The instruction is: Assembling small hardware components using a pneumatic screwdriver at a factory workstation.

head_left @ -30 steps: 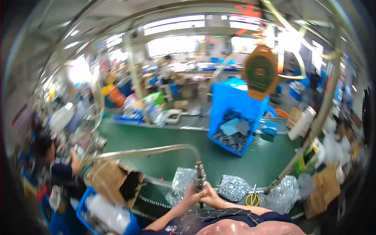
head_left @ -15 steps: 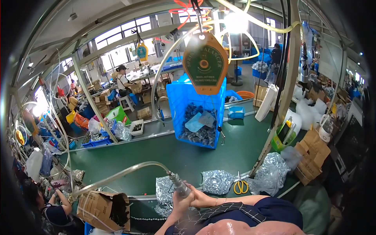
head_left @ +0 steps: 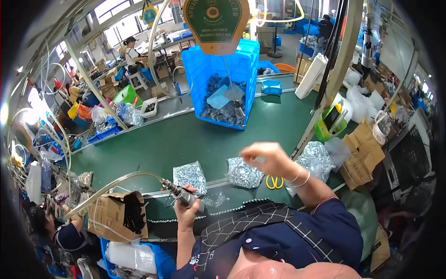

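Pneumatic hand tool sits in the left hand, at the near edge of the green bench. Half a second ago both hands met around it; now the right hand has come away and is raised to the right, so the left appears to carry the tool alone. The left fingers and thumb wrap closely round the barrel. The right hand is half curled, fingertips bent in; whether it pinches anything small, I cannot tell.

The tool is a grey metallic cylinder, tilted, with a stepped silver fitting at its upper-left end, where a clear hose joins, and a dark lower end.

Just beyond it lies a clear bag of small metal parts, with loose metal pieces nearby. A second bag and yellow-handled scissors lie near the right hand. Farther out stand an open cardboard box and a tall blue crate.
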Tool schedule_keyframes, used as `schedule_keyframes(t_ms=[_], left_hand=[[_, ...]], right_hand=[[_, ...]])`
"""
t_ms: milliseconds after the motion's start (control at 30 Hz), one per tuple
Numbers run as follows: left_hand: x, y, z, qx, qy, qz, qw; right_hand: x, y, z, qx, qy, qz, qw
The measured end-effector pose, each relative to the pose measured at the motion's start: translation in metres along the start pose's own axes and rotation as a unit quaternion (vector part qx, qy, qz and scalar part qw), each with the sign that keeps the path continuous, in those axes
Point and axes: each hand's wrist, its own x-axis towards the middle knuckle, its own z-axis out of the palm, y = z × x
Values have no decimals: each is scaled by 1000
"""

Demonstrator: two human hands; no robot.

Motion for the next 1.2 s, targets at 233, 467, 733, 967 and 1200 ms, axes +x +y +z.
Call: schedule_keyframes(t_ms=[233,467,733,967,1200], left_hand=[[-10,-14,3,-46,2,-9,999],[-19,-6,6,-46,-20,-42,998],[32,13,37,-9,-61,-42,997],[62,25,74,-28,-89,-27,995],[91,11,100,65,-39,52,996]], right_hand=[[77,-22,-22,-154,273,-4,950],[62,-27,-35,-126,291,-29,948],[119,-37,-69,-621,-160,-378,668],[135,-40,-67,-516,-268,-258,772],[144,-61,-53,-429,-290,-290,805]])
